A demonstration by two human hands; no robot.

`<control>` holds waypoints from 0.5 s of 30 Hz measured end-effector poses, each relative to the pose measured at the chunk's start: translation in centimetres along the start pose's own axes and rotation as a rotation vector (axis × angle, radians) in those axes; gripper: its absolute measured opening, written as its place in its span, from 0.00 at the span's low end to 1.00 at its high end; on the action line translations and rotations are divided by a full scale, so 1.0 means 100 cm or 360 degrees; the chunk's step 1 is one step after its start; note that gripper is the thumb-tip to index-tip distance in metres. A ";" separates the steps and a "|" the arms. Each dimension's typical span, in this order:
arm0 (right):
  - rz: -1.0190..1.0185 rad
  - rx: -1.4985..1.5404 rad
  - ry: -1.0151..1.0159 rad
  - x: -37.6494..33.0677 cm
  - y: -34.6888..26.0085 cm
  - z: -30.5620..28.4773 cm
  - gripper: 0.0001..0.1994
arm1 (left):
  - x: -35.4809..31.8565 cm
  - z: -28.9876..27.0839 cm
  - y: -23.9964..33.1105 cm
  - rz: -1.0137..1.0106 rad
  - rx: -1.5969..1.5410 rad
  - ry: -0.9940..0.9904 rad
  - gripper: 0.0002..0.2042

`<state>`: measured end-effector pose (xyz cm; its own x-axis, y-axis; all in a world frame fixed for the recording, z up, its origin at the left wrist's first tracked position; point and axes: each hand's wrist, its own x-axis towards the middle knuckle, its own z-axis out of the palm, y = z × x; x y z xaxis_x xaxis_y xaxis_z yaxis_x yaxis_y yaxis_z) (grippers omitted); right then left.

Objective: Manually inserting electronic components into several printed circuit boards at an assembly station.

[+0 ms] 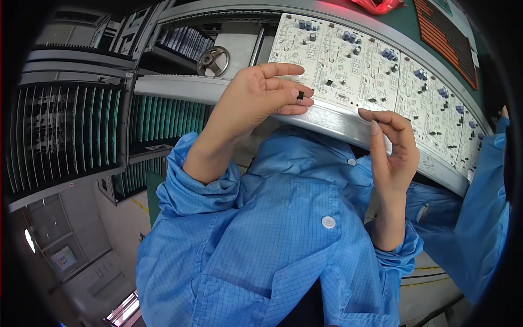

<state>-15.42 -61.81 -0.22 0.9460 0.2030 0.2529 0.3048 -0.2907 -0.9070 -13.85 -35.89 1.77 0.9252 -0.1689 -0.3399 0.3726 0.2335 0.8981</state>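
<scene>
My left hand (256, 98) pinches a small black transistor (300, 95) between thumb and fingers, its thin metal legs pointing down. It hovers over the near edge of a white circuit board panel (342, 62), which carries blue capacitors (350, 37) and small black parts. To the right, my right hand (396, 144) is by the near edge of the boards. Its index finger and thumb are bent toward each other with a gap between the tips, and I see nothing in them. A black part (372, 100) stands on the board just beyond those fingertips.
A metal rail (338, 121) runs along the boards' near side. A handwheel (213, 61) is on the frame at left, beside racks of upright boards (65, 125). Orange-brown strips (445, 41) and a red bag (378, 4) lie beyond. A blue sleeve (490, 185) of another person shows at right.
</scene>
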 end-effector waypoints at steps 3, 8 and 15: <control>0.0008 0.0002 0.0013 0.013 0.002 0.005 0.08 | 0.004 -0.010 0.003 -0.0034 0.0108 -0.0054 0.23; 0.0047 -0.0120 -0.0067 0.044 0.002 0.006 0.07 | 0.008 -0.028 -0.001 0.0179 0.0076 0.0078 0.25; 0.0140 -0.0173 -0.0227 0.070 0.004 0.007 0.09 | 0.015 -0.044 0.001 0.0086 0.0041 -0.0026 0.21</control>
<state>-8.80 -59.89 0.98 0.9465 0.3006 0.1171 0.2393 -0.4105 -0.8799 -12.07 -31.90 0.12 0.9426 -0.1720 -0.2861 0.3197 0.2184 0.9220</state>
